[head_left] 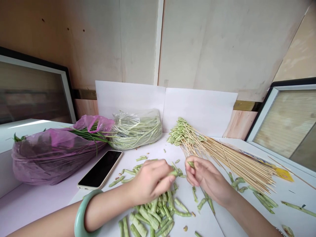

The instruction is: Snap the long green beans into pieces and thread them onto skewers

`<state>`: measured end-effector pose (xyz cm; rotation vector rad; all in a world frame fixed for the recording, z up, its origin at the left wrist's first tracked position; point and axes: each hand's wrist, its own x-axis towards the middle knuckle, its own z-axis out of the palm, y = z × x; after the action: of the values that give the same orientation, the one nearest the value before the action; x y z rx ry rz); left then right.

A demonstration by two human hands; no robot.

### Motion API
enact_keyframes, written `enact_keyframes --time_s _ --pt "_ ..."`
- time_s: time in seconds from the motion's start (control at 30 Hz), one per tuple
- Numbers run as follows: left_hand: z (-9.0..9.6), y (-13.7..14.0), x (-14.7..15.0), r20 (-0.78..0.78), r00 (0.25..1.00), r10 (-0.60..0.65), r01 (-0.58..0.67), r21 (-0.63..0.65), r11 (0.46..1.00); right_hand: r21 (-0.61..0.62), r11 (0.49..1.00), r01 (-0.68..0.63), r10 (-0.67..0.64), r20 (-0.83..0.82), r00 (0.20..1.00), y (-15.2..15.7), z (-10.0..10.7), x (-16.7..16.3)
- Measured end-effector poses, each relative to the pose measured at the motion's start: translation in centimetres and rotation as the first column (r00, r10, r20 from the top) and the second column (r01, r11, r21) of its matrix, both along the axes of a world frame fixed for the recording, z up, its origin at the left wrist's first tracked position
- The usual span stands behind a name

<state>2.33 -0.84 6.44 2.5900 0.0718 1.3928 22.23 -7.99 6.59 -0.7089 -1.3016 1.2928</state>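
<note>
My left hand (155, 179), a green bangle (84, 214) on its wrist, is closed with a short piece of green bean (174, 172) between thumb and fingers. To its right, my right hand (203, 176) pinches another bean piece (191, 163) at the fingertips. The two hands are apart, above the white table surface. Below and behind my left hand lies a heap of cut bean pieces (150, 217). Beyond my right hand, a stack of bamboo skewers (237, 159) carries bean pieces (181, 131) threaded at the far ends. Whether a skewer is in my right hand is hidden.
A purple plastic bag (54, 158) of greens lies at the left, beside a phone (101, 169). A clear bag (138, 130) of long beans rests against white boards (199, 110) at the back. Loose bean pieces (265, 199) and a yellow packet (283, 173) are at the right.
</note>
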Motion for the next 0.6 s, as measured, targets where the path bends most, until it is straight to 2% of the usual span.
enact_keyframes --time_s 0.03,0.07,0.1,0.13,0.17,0.2,0.23,0.27,0.3,0.4,0.53,0.6 --pt "-0.2 0.0 0.3 -0.007 1.000 -0.022 0.018 -0.313 0.950 0.005 1.000 0.025 -0.025 0.023 0.999 0.1 -0.1 0.1" --pt "-0.4 0.0 0.6 0.009 0.998 -0.057 0.051 -0.593 0.804 0.015 0.999 0.048 -0.048 0.054 0.997 0.2 -0.3 0.1" --pt "-0.6 0.1 0.9 0.049 0.995 -0.089 0.093 -0.790 0.606 0.043 0.996 0.076 -0.080 0.107 0.991 0.2 -0.6 0.1" --pt "-0.8 0.2 1.2 0.094 0.990 -0.109 0.131 -0.900 0.415 0.095 0.989 0.111 -0.127 0.186 0.974 0.3 -0.8 0.0" --pt "-1.0 0.3 1.5 0.136 0.983 -0.123 0.165 -0.949 0.269 0.170 0.975 0.145 -0.190 0.285 0.940 0.3 -1.1 -0.1" --pt "-1.2 0.4 1.8 0.159 0.978 -0.135 0.182 -0.967 0.176 0.263 0.949 0.175 -0.268 0.381 0.885 0.3 -1.2 -0.2" --pt "-1.3 0.6 2.0 0.164 0.975 -0.148 0.183 -0.974 0.129 0.356 0.916 0.186 -0.345 0.459 0.819 0.3 -1.4 -0.3" --pt "-1.4 0.7 2.1 0.158 0.974 -0.164 0.176 -0.979 0.104 0.430 0.885 0.178 -0.402 0.513 0.758 0.3 -1.4 -0.3" --pt "-1.4 0.7 2.2 0.155 0.971 -0.180 0.170 -0.983 0.073 0.468 0.869 0.160 -0.428 0.549 0.718 0.3 -1.5 -0.4" --pt "-1.5 0.6 2.2 0.128 0.962 -0.240 0.138 -0.990 0.028 0.476 0.868 0.142 -0.442 0.609 0.659 0.2 -1.7 -0.7" --pt "-1.6 0.2 2.1 0.074 0.943 -0.324 0.100 -0.993 0.063 0.450 0.863 0.229 -0.480 0.593 0.646 0.2 -1.9 -1.2" --pt "-1.7 0.0 2.0 0.044 0.932 -0.360 0.088 -0.990 0.107 0.457 0.855 0.245 -0.500 0.604 0.621 0.1 -2.0 -1.5"
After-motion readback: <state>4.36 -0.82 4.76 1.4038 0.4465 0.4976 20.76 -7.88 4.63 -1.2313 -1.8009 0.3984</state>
